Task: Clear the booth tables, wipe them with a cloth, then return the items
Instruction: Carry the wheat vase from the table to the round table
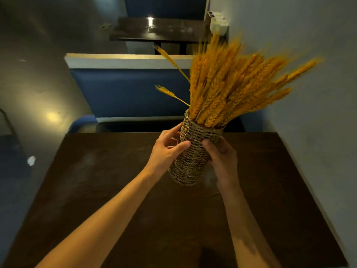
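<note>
Both hands, left hand [166, 149] and right hand [222, 161], clasp the tilted woven vase [193, 151]; bristly golden wheat [228, 88] inside.

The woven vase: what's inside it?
Dried orange wheat stalks fill the woven vase, fanning out of its mouth. Their lower stems and the vase's bottom are hidden by its wall.

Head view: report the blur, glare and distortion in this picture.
Head view: wheat stalks smeared by motion blur, woven vase sharper; lamp glare on the far table and the floor at left; wide-angle lens bends the near table edges; overall dim.
</note>
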